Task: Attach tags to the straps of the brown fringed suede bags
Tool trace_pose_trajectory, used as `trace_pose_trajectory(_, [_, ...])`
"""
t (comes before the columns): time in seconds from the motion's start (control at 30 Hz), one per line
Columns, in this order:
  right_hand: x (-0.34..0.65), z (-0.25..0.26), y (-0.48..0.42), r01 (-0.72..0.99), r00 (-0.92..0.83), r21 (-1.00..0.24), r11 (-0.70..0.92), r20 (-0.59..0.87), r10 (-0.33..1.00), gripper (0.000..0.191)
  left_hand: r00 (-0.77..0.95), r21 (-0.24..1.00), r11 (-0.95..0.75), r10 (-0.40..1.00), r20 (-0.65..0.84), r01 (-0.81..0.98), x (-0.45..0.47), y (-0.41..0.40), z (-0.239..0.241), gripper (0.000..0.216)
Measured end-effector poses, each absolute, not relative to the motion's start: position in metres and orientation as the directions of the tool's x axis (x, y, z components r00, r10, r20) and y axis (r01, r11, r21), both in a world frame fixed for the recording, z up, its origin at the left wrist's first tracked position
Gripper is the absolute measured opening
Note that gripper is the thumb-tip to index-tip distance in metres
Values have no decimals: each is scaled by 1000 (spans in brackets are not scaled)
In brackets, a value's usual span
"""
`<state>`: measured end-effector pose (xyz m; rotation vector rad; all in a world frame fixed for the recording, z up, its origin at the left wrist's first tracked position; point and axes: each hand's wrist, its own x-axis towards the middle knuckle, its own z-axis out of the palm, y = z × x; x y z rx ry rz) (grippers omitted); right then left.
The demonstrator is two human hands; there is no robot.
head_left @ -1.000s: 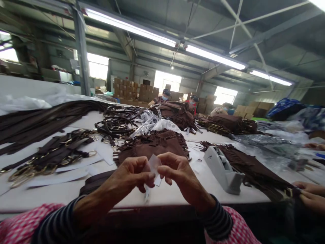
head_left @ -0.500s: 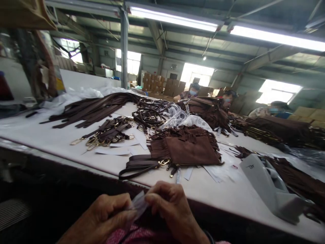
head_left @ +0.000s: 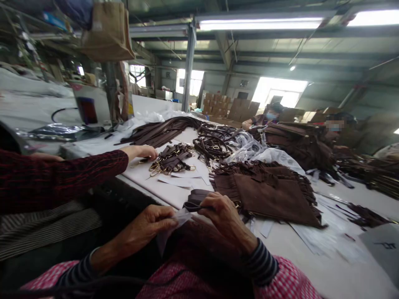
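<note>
My left hand (head_left: pixel 145 228) pinches a small clear plastic bag (head_left: pixel 180 220) at the table's front edge. My right hand (head_left: pixel 227 214) has its fingers closed round a folded dark brown strap (head_left: pixel 193 204), whose looped end points at the mouth of the plastic bag. Whether the loop is inside the bag I cannot tell. Just beyond my right hand lies a brown fringed handbag (head_left: pixel 271 195). Short straps with gold clasps (head_left: pixel 173 160) are heaped farther back on the left.
From the left, a co-worker's hand (head_left: pixel 144 153) reaches to the clasp straps. Long brown strips (head_left: pixel 168 128), coiled straps (head_left: pixel 215 141) and crumpled plastic (head_left: pixel 249 145) lie behind. White paper slips (head_left: pixel 183 181) are scattered on the table. Several people work at the far side.
My right hand has gone from the plastic bag to the strap and grasped it. My left hand still holds the plastic bag. A co-worker's arm has come into view at left. My view has turned left.
</note>
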<state>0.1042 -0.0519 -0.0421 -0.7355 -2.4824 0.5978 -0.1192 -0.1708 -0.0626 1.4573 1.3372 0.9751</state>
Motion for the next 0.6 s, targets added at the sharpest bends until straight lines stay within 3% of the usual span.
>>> trace_pose_trajectory(0.1, [116,-32,-50,260,-755,-694,671,287,589,14,80,951,10,996,-36,309,-124,-172,-61,32])
trace_pose_trajectory(0.2, [124,-24,-53,201,-778,-770,605,250,576,11,62,932,27,997,-53,362,-123,-173,-56,31])
trace_pose_trajectory(0.37, [128,-24,-58,210,-761,-789,577,239,603,11,90,912,29,993,-72,410,-117,-172,-51,29])
trace_pose_trajectory(0.6, [132,-26,-59,213,-773,-768,604,246,585,8,185,946,56,975,-120,319,-116,-169,-48,27])
